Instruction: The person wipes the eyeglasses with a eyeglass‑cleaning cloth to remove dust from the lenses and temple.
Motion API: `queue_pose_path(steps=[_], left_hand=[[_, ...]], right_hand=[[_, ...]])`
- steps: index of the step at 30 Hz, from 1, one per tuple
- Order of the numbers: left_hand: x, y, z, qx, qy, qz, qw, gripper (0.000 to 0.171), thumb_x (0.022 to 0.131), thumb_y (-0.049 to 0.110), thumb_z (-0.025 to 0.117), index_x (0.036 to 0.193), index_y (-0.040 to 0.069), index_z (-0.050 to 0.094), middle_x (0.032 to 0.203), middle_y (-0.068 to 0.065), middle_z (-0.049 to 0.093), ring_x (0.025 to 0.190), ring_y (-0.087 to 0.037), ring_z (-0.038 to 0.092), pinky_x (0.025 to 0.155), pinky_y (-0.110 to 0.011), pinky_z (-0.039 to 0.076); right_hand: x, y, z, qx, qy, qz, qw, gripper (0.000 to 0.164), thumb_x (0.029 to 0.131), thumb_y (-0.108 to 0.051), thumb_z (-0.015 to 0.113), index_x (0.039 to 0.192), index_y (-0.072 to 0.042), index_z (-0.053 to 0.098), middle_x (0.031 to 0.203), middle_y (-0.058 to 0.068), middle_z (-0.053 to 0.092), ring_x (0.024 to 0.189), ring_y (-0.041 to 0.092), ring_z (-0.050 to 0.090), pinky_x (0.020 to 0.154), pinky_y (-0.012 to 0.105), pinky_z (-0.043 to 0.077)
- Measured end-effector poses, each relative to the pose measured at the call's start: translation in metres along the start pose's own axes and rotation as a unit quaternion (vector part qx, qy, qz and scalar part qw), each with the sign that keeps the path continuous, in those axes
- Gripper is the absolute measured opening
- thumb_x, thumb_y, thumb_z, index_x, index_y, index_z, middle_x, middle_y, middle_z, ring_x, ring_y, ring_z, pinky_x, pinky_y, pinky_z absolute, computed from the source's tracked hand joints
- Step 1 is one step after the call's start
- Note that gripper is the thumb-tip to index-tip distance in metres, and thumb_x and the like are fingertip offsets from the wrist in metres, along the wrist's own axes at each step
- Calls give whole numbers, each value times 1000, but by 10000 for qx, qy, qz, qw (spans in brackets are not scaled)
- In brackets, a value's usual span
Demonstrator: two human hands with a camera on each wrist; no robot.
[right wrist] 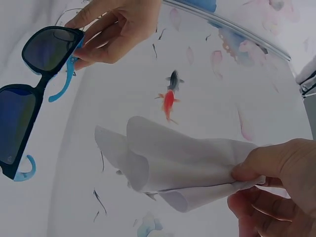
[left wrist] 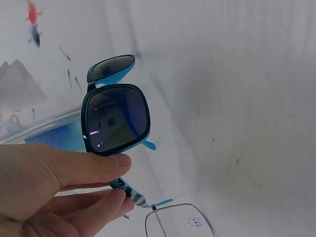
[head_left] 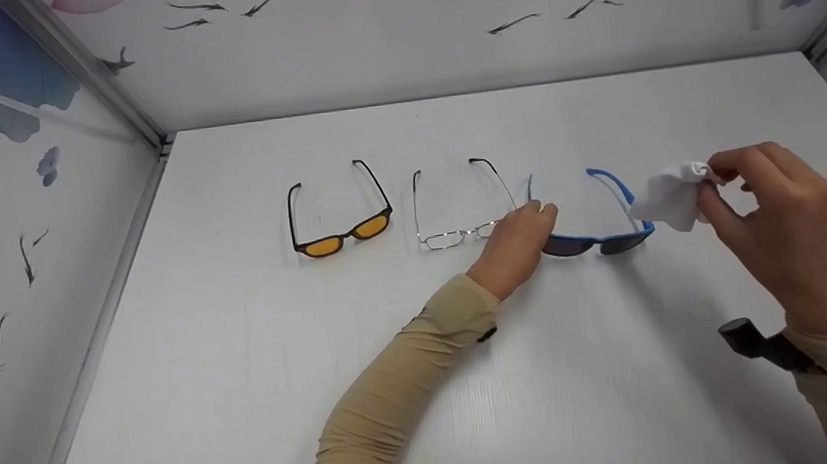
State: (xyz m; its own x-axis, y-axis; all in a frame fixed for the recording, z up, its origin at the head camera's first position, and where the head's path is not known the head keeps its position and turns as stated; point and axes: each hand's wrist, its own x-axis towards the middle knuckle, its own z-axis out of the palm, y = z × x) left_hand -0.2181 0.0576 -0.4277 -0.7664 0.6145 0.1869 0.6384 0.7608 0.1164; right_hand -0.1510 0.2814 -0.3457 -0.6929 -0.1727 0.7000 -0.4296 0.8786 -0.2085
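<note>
Blue-framed sunglasses (head_left: 597, 240) with dark lenses have their temples spread and pointing away from me. My left hand (head_left: 516, 242) pinches them at their left corner, between thumb and fingers, as the left wrist view shows beside the dark lens (left wrist: 117, 118). A thin white cloth (head_left: 669, 196) hangs from my right hand (head_left: 789, 224), pinched at one edge by thumb and fingertips. In the right wrist view the cloth (right wrist: 182, 158) droops in loose folds. From the head view it overlaps the right end of the sunglasses; whether they touch I cannot tell.
Left of the sunglasses, silver wire-framed glasses (head_left: 445, 240) lie with temples spread, partly behind my left hand. Farther left are black-framed glasses (head_left: 345, 239) with orange lenses. The white table (head_left: 249, 392) is bounded by printed panels at the back (head_left: 399, 49) and left (head_left: 7, 220).
</note>
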Motion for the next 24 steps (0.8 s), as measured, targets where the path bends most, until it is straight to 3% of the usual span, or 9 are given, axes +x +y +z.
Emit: queue_pose_path(steps=[7,15,24], left_hand=[[-2,0,3,43,-216,44,9997,20,95,-2,56,114,4,61,109,-10,62,101,-19,61,82,-26,50],[-6,1,-8,140,-283,74,9995,23,96,3,56,119,5,61,128,-13,57,118,-23,55,86,-31,52],[-30,-15,-24,340,-15,111,9994,29,94,11,63,123,4,61,136,-17,53,129,-27,47,104,-32,38]], right_hand=[[-5,2,6,100,14,93,9999,16,79,14,67,94,10,62,86,23,59,76,35,58,71,15,29],[-10,6,9,249,137,258,9993,18,77,16,67,93,9,63,87,23,60,76,35,57,73,12,27],[-8,8,9,554,-18,340,9979,19,78,18,65,95,9,61,92,24,58,81,37,58,79,9,31]])
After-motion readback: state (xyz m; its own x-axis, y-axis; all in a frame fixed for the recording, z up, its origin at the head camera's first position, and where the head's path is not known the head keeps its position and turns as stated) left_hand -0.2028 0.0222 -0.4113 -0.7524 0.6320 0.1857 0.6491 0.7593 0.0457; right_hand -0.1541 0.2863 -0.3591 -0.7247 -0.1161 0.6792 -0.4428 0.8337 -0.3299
